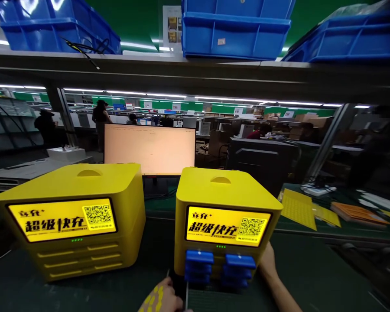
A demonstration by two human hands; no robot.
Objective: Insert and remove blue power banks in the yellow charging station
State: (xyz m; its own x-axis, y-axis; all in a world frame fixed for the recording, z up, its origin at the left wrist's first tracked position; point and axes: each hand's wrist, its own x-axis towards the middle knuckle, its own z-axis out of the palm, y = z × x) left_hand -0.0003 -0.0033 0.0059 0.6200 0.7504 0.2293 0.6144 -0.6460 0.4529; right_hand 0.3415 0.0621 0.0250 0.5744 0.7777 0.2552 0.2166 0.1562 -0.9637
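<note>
We've got the yellow box (221,197) with blue inserts (238,261) on the counter (315,273); right hand (267,260) at its side, left hand (164,297) low by its front; can't tell if our hands are gripping.

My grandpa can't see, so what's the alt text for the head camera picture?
Two yellow boxes with lit screens stand side by side on a green workbench. A person's right hand is beside the right box, which has blue pieces on its front, and the left hand is low in front. A monitor stands behind; blue bins sit on a shelf.
</note>
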